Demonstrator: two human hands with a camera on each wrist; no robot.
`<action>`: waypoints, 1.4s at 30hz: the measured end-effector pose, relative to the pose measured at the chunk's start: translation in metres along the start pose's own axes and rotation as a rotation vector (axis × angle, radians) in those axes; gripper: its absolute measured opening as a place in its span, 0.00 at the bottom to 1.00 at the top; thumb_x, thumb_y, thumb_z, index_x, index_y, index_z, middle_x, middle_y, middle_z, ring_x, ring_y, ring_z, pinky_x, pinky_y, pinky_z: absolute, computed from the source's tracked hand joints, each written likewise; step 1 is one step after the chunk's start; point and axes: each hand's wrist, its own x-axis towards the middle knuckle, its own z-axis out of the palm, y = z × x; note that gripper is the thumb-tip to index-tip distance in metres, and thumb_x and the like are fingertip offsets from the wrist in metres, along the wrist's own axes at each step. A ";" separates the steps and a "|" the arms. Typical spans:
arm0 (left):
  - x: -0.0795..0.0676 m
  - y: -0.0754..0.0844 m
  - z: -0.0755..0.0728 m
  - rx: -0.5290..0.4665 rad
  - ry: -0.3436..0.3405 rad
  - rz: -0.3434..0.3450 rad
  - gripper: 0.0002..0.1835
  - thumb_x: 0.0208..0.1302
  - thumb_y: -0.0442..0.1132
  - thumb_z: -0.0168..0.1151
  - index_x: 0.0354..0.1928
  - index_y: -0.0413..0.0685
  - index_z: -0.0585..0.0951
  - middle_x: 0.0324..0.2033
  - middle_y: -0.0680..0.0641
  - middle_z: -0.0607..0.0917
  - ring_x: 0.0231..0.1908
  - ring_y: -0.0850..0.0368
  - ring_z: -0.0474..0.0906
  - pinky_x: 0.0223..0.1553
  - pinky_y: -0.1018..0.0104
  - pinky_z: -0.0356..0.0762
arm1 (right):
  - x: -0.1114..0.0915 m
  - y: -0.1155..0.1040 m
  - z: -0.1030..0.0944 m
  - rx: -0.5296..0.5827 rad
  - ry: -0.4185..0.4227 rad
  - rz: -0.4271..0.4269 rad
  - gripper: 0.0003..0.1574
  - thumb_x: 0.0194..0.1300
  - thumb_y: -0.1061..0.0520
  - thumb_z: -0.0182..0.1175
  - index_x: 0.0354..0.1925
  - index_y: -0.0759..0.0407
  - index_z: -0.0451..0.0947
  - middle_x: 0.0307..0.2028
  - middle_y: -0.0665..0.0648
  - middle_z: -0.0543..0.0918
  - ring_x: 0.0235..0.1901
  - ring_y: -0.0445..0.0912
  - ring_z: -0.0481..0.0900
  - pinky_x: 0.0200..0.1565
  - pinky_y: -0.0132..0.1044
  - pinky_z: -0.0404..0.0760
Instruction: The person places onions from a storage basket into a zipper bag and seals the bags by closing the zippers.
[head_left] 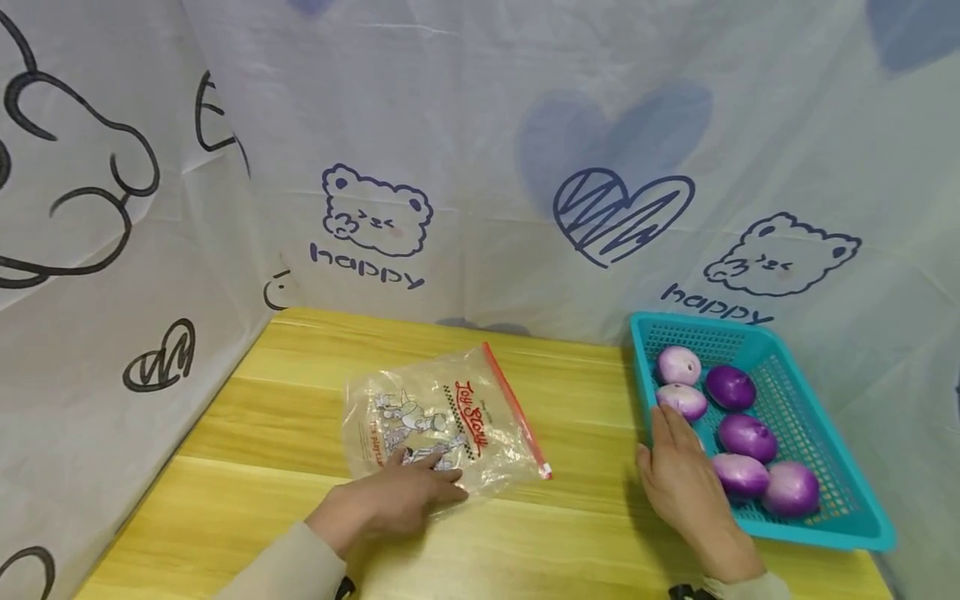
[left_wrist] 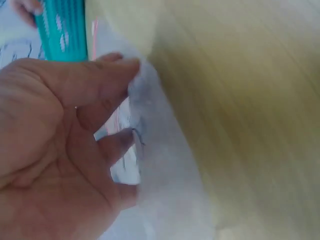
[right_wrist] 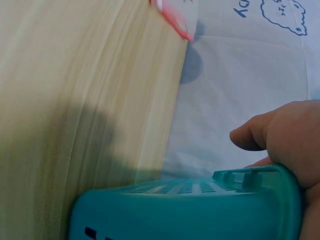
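A clear zip bag [head_left: 427, 417] with a red slider strip and cartoon print lies flat on the wooden table. My left hand [head_left: 397, 500] rests on the bag's near part, fingers spread. In the left wrist view, the fingertips of the left hand [left_wrist: 65, 135] touch the plastic. To the right stands a teal plastic basket [head_left: 825, 417] holding several purple onions [head_left: 747, 437]. My right hand [head_left: 686, 483] reaches over its left rim with straight fingers, right by a pale onion [head_left: 681, 402]. In the right wrist view, the thumb [right_wrist: 250, 132] stays outside the basket wall.
The yellow wood-grain table [head_left: 300, 400] ends at a white cloth backdrop [head_left: 465, 167] printed with bears and hearts. More of this cloth hangs along the left side. The basket sits close to the table's right edge.
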 end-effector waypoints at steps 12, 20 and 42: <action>-0.028 -0.031 0.000 -0.015 0.410 -0.319 0.19 0.64 0.48 0.61 0.55 0.51 0.81 0.54 0.44 0.84 0.57 0.39 0.78 0.58 0.34 0.68 | 0.006 -0.007 0.007 -0.078 0.143 -0.025 0.37 0.55 0.59 0.59 0.59 0.80 0.66 0.58 0.78 0.72 0.60 0.68 0.69 0.60 0.61 0.67; -0.033 -0.036 0.019 0.041 0.392 -0.571 0.52 0.60 0.71 0.53 0.74 0.40 0.55 0.72 0.26 0.50 0.70 0.21 0.40 0.59 0.20 0.37 | 0.005 -0.009 0.009 -0.098 0.159 -0.026 0.38 0.54 0.58 0.59 0.59 0.80 0.66 0.57 0.78 0.72 0.59 0.67 0.70 0.58 0.61 0.69; -0.010 -0.015 -0.012 0.079 0.282 -0.520 0.39 0.53 0.56 0.69 0.64 0.43 0.72 0.62 0.31 0.72 0.62 0.27 0.67 0.58 0.23 0.57 | 0.014 -0.034 0.017 -0.061 0.275 -0.100 0.30 0.55 0.58 0.61 0.54 0.74 0.74 0.53 0.71 0.78 0.57 0.64 0.74 0.59 0.62 0.69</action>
